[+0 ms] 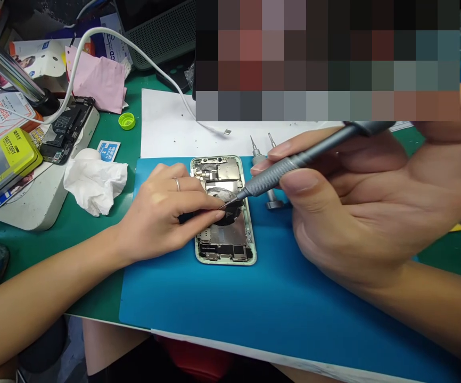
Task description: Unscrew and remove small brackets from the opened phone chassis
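An opened smartphone (230,236) lies on the blue mat, its inner parts bare and a round dark piece (230,213) in its middle. My right hand (358,207) is closed round a grey precision screwdriver (274,176), which slants down to the left over the phone. My left hand (166,207), with a ring on one finger, reaches across the phone's left side. Its thumb and forefinger pinch the thin screwdriver tip above the round piece. Anything small at that tip cannot be made out.
Behind the phone, two more screwdrivers (258,157) (271,141) lie by a white sheet (162,122). At left are crumpled tissue (97,181), a green cap (126,121), another phone's innards (68,127), a battery box (9,165) and a white cable (134,45). The blue mat (214,298) reaches the front edge.
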`<state>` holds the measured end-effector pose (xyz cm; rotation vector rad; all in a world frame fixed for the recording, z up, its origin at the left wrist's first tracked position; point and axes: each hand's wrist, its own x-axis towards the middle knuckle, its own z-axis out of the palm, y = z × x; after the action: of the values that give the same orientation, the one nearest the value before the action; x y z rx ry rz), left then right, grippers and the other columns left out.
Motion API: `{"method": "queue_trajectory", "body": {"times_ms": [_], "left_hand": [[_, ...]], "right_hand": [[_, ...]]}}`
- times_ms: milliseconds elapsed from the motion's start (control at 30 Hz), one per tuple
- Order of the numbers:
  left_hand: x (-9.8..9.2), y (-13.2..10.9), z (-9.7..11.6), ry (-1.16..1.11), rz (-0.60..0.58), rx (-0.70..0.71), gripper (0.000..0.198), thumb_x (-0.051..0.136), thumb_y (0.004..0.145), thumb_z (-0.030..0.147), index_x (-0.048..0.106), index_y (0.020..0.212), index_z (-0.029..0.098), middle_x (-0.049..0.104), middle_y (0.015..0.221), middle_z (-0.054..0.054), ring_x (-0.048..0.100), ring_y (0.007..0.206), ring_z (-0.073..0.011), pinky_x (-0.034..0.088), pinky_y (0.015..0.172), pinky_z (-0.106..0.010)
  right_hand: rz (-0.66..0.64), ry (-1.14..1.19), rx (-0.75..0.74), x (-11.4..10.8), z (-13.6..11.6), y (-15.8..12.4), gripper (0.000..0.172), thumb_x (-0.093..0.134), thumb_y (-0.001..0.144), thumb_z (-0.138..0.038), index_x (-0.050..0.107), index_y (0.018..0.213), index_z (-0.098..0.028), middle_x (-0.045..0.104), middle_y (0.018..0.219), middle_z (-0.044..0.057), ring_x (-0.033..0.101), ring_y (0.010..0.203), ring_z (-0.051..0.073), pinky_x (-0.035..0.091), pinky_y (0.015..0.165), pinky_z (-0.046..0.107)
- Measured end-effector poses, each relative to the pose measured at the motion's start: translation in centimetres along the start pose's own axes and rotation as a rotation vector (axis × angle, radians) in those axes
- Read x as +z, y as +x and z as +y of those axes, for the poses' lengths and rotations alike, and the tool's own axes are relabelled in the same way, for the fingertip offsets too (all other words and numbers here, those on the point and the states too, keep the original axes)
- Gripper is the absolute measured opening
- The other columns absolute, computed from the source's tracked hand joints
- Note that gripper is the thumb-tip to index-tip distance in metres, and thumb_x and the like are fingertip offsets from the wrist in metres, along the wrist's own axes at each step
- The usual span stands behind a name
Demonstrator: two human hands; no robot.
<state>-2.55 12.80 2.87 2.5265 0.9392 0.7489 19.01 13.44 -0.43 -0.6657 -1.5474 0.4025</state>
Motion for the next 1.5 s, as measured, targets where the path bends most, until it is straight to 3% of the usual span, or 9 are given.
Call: {"method": "queue_trajectory", "body": {"times_ms": [433, 800, 1067, 1500], "left_hand": [[0.1, -0.1, 0.1, -0.006, 0.01, 0.0, 0.017, 0.067, 0.099, 0.036, 0.078, 0.097, 0.023, 0.075, 0.08, -0.001, 0.057, 0.075, -0.0163, 0.036, 0.075, -0.035], [0.1, -0.2, 0.0, -0.001, 0.024, 0.011, 0.014, 0.068, 0.098, 0.031, 0.078, 0.094, 0.021, 0.075, 0.078, 0.001, 0.057, 0.073, -0.015, 0.035, 0.073, -0.035], [0.2, -0.1, 0.0, -0.003, 0.024, 0.022, 0.014, 0.068, 0.098, 0.032, 0.078, 0.095, 0.022, 0.075, 0.079, 0.001, 0.057, 0.073, -0.015, 0.035, 0.073, -0.035], [0.2, -0.2, -0.1, 0.018, -0.002, -0.003, 0.018, 0.064, 0.1, 0.035, 0.078, 0.098, 0.024, 0.076, 0.081, -0.001, 0.06, 0.077, -0.0176, 0.036, 0.073, -0.036]], "right_hand": [[0.048, 0.001, -0.043, -0.6, 1.7, -0.4, 0.058, 0.083, 0.082, -0.029, 0.06, 0.133, -0.045, 0.049, 0.129, -0.004, 0.073, 0.088, 0.011, 0.07, 0.07, 0.029], [0.046, -0.012, 0.1, -0.4, -0.2, -0.7, 0.049, 0.079, 0.087, -0.032, 0.06, 0.129, -0.045, 0.049, 0.132, -0.004, 0.072, 0.098, 0.012, 0.07, 0.08, 0.033], [0.047, -0.017, 0.07, -0.3, 0.1, -0.7, 0.05, 0.08, 0.085, -0.038, 0.059, 0.13, -0.045, 0.049, 0.131, -0.004, 0.071, 0.097, 0.011, 0.07, 0.079, 0.031], [0.051, 0.018, 0.105, -0.3, 0.2, -0.8, 0.053, 0.081, 0.083, -0.033, 0.062, 0.131, -0.045, 0.05, 0.134, -0.001, 0.071, 0.094, 0.013, 0.07, 0.075, 0.034]]}}
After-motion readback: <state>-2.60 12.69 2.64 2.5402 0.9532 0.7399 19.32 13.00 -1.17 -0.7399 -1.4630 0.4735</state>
